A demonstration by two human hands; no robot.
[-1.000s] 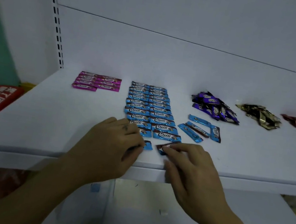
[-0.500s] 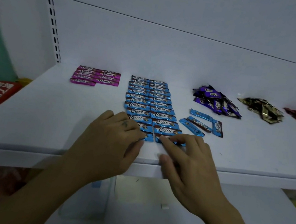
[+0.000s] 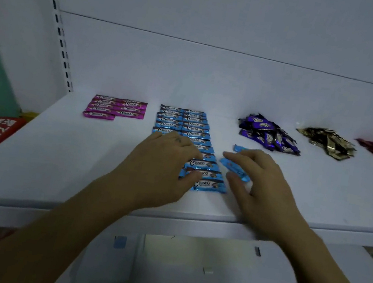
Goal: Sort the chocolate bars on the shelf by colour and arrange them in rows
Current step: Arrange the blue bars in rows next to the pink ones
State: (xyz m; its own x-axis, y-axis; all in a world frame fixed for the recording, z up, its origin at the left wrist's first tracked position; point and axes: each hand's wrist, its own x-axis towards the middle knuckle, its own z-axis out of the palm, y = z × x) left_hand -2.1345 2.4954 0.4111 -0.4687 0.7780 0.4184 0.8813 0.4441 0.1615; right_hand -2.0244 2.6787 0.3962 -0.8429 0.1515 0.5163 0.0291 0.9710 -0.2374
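Leaving the blue rows (image 3: 192,127), the right hand (image 3: 263,184) spreads its fingers (image 3: 238,158) over a loose blue bar (image 3: 236,172) while the left hand (image 3: 159,169) lies flat, steadying them; next it probably needs pinching and aligning.

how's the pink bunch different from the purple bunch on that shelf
The pink bars lie flat in tidy rows, mostly two across; the purple bars sit in a loose heap, tilted every way. Pink is left of the blue rows, purple to their right. Pink wrappers are bright magenta, purple ones dark violet. Both rest on the white shelf, toward its back.
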